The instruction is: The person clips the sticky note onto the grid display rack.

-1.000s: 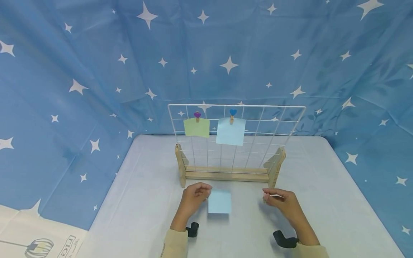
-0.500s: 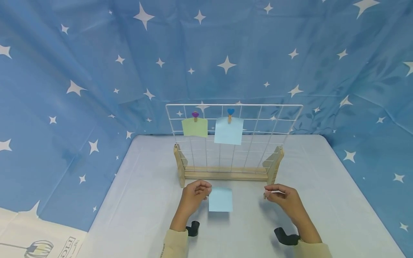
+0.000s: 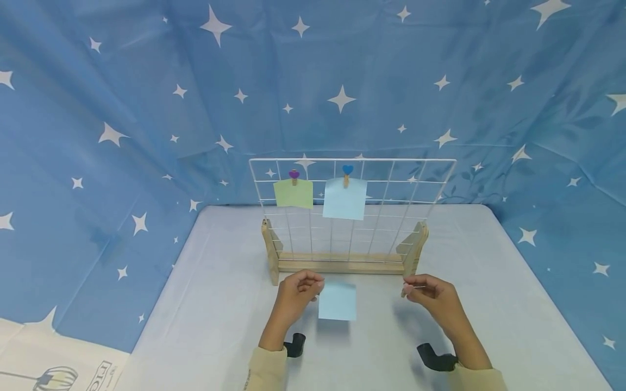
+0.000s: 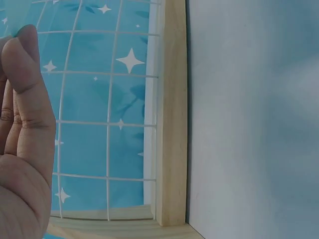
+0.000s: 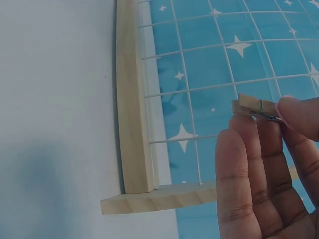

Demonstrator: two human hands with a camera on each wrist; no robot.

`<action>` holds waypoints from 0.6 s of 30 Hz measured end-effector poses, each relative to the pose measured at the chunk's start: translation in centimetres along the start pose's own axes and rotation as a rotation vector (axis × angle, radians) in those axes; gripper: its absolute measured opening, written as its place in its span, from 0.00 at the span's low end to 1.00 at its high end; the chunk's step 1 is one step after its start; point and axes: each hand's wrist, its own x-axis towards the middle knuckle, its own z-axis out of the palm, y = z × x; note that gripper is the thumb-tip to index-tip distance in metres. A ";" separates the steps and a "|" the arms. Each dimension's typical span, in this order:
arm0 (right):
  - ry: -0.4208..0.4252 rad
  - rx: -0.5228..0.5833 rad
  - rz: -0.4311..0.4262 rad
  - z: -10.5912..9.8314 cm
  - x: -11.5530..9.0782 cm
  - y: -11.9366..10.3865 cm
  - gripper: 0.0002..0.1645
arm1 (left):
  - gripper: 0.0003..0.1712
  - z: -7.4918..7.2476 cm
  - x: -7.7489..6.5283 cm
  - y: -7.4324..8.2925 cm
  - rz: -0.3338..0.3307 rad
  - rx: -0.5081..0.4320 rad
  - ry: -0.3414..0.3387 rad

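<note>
A blue sheet of note paper (image 3: 337,301) hangs above the table, its upper left edge pinched by my left hand (image 3: 294,296). In the left wrist view just a corner of that paper (image 4: 17,12) shows past the fingertips. My right hand (image 3: 435,298) pinches a small wooden clothespin (image 5: 254,105) between thumb and fingers. Behind both hands stands a white wire grid (image 3: 386,209) in a wooden base (image 3: 342,266). On the grid hang a green note (image 3: 293,194) under a purple heart clothespin (image 3: 294,174) and a blue note (image 3: 344,200) under a blue heart clothespin (image 3: 348,170).
The grid's wooden side supports (image 3: 414,247) rise at both ends of the base. A white table (image 3: 215,304) lies beneath, with a blue starred cloth (image 3: 313,70) behind it. Black wrist mounts (image 3: 435,358) stick out inward from the forearms.
Both hands have risen slightly toward the grid, still holding the blue paper and the clothespin. The view has shifted a little, moving the grid slightly left in it.
</note>
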 end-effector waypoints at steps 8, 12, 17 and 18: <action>0.022 0.007 -0.002 0.0 0.1 -0.5 0.20 | 0.07 1.0 1.2 -1.9 0.027 -0.026 0.014; 0.036 0.011 -0.009 0.0 0.1 -0.5 0.19 | 0.06 1.3 1.5 -2.1 0.056 -0.031 0.008; 0.066 -0.028 0.012 0.0 0.1 -0.6 0.20 | 0.06 1.7 1.6 -1.6 0.068 -0.045 0.003; 0.072 -0.031 0.014 0.0 0.0 -0.6 0.21 | 0.06 1.8 1.7 -1.5 0.070 -0.047 0.002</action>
